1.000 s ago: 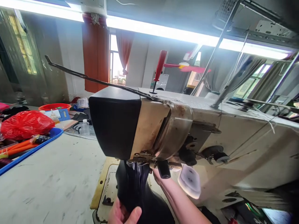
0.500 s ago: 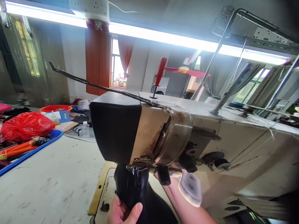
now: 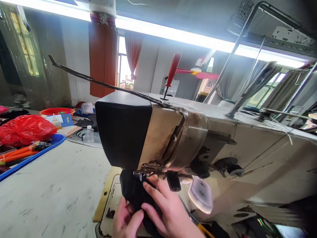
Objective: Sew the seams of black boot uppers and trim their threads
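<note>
A black leather-like piece (image 3: 135, 195) lies bunched under the presser foot (image 3: 141, 176) of a sewing machine (image 3: 163, 138). My left hand (image 3: 127, 219) is closed on its near left edge, thumb on top. From the right, my right hand (image 3: 167, 206) grips the same piece, its thumb close to my left thumb and its fingers reaching up beside the presser foot. The machine head hides the needle area, and the hands cover much of the piece. Under them is the machine's worn bed plate (image 3: 109, 198).
A lit white lamp (image 3: 201, 195) hangs right of my right hand. A red-handled screwdriver (image 3: 172, 71) stands on the machine top. At the left lie a blue tray (image 3: 55, 142), a red plastic bag (image 3: 27, 130) and a clear bottle (image 3: 89, 135) on the white table (image 3: 56, 191).
My right hand has come from behind the machine head to the front and onto the black piece, which is now more bunched. My left hand keeps its hold. The view has shifted slightly.
</note>
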{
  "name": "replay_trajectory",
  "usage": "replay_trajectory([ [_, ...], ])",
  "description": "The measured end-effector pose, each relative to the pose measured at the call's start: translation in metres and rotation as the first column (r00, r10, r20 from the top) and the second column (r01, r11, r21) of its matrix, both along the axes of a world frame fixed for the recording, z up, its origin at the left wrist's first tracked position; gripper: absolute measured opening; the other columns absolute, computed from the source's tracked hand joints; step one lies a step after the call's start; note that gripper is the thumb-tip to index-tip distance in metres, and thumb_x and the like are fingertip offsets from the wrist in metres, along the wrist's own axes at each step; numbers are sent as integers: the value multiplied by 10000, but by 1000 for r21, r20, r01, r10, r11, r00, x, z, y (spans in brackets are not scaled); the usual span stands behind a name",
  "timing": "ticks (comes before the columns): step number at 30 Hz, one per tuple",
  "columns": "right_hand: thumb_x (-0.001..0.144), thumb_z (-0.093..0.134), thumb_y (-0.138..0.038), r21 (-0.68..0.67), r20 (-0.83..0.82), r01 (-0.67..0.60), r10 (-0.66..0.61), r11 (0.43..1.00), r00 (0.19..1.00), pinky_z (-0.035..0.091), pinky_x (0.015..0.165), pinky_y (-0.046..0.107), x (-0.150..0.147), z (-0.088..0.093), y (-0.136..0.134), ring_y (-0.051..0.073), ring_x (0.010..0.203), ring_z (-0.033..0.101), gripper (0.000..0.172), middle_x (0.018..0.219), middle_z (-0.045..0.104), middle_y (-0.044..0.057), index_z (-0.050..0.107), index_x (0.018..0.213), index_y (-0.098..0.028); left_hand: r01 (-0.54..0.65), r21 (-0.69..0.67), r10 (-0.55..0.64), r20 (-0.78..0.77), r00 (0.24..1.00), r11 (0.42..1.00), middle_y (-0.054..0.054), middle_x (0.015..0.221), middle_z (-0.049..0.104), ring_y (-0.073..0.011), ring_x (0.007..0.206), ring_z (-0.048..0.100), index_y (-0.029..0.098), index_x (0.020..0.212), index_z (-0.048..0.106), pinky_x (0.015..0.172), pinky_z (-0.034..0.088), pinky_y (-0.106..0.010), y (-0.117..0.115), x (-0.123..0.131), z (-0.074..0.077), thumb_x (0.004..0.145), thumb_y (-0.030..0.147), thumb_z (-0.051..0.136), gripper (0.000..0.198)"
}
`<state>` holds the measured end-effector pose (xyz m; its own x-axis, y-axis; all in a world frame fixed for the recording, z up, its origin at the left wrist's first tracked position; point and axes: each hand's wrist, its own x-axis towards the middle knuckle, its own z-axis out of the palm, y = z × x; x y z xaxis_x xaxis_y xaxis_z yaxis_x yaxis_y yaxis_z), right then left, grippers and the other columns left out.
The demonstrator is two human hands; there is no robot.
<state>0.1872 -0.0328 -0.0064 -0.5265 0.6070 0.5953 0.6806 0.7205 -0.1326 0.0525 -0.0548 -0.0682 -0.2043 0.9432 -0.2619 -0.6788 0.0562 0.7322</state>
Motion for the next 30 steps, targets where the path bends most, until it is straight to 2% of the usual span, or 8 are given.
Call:
replay_trajectory([
  [3, 816, 727, -345, 38, 103, 41, -45, 998, 994, 588, 863, 439, -7, 14, 1, 329, 1087, 637, 463, 1220, 635, 202, 617, 1203, -114, 30, -21, -27, 144, 989, 999, 1, 827, 750, -179, 710, 702, 221, 991, 668, 606, 541, -213, -4, -5, -1, 537, 144, 750, 468],
  [7, 878, 573, -138, 227, 90, -3, -18, 974, 996, 604, 727, 361, -14, 14, 13, 257, 867, 702, 204, 1044, 705, 167, 660, 1061, -113, 62, 21, -64, 133, 989, 998, -50, 857, 749, -247, 802, 721, 188, 1050, 670, 660, 575, -282, -6, -4, 9, 606, 262, 782, 464],
  [10, 910, 511, -112, 104, -146, -70, 85, 992, 986, 579, 702, 275, -19, 7, 20, 183, 792, 700, 194, 908, 723, 75, 663, 1004, -187, 2, 41, -2, -8, 1000, 999, -56, 825, 746, -261, 813, 720, 175, 1049, 640, 728, 584, -315, -5, 2, 13, 594, 385, 855, 546],
  [13, 914, 566, -173, -9, -423, -62, 52, 998, 905, 572, 697, 246, -19, -3, 25, 160, 767, 704, 100, 836, 727, 33, 652, 933, -219, 14, 96, 0, -145, 989, 995, -61, 778, 744, -246, 755, 717, 169, 1032, 608, 703, 579, -306, -3, 5, 13, 595, 460, 865, 584],
  [15, 912, 585, -189, 65, -417, -39, 63, 997, 907, 580, 734, 277, -15, -10, 27, 181, 828, 716, 83, 882, 743, 54, 661, 933, -215, 37, 91, -22, -168, 986, 995, -68, 768, 748, -243, 729, 719, 167, 1035, 596, 705, 579, -315, -3, 4, 13, 600, 484, 860, 599],
  [18, 928, 546, -161, 151, -281, -87, 127, 985, 951, 587, 810, 321, -3, -17, 29, 206, 968, 709, 196, 1024, 744, 99, 671, 1074, -199, 58, 43, -53, -116, 992, 997, -75, 787, 757, -274, 772, 732, 174, 1080, 579, 737, 588, -349, -5, 3, 17, 569, 485, 876, 669],
  [22, 938, 538, -167, 102, -251, -108, 130, 989, 959, 592, 863, 326, 8, -18, 30, 204, 1022, 701, 259, 1103, 732, 115, 664, 1163, -190, 78, -7, -78, -64, 995, 997, -81, 786, 758, -316, 820, 734, 180, 1080, 588, 681, 595, -345, -8, 4, 22, 547, 493, 885, 686],
  [30, 963, 518, -225, -6, -350, -121, 111, 993, 930, 619, 794, 258, 5, -22, 37, 210, 927, 734, 268, 1016, 756, 97, 707, 1148, -186, 66, 39, -63, -69, 996, 997, -99, 826, 768, -290, 807, 733, 171, 1151, 552, 623, 574, -294, 2, 5, 24, 567, 471, 879, 733],
])
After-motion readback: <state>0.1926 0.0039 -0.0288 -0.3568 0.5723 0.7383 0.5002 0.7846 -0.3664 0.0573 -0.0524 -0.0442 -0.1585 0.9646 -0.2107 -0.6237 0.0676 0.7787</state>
